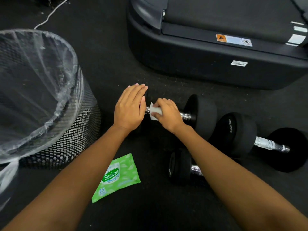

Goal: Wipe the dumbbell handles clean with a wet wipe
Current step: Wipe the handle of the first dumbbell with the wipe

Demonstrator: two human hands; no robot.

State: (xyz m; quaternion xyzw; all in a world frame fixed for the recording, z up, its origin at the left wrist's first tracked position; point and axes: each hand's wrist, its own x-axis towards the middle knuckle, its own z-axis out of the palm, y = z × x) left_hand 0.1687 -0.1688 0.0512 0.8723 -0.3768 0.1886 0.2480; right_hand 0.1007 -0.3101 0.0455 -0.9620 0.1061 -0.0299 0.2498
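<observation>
A black dumbbell (202,114) lies on the dark floor in the middle of the view. My right hand (168,115) is wrapped around its chrome handle (185,116) with a white wet wipe (155,112) pressed against the metal. My left hand (130,106) lies flat, fingers together, on the dumbbell's left weight and hides it. A second dumbbell (241,134) lies to the right with its handle (270,145) bare. A third dumbbell (180,165) sits closer to me, partly hidden under my right forearm.
A green Sanicare wipes pack (116,178) lies on the floor between my forearms. A black mesh bin (70,130) with a clear plastic liner stands at the left. A treadmill base (208,60) fills the upper right. A white cable (51,13) runs at the top left.
</observation>
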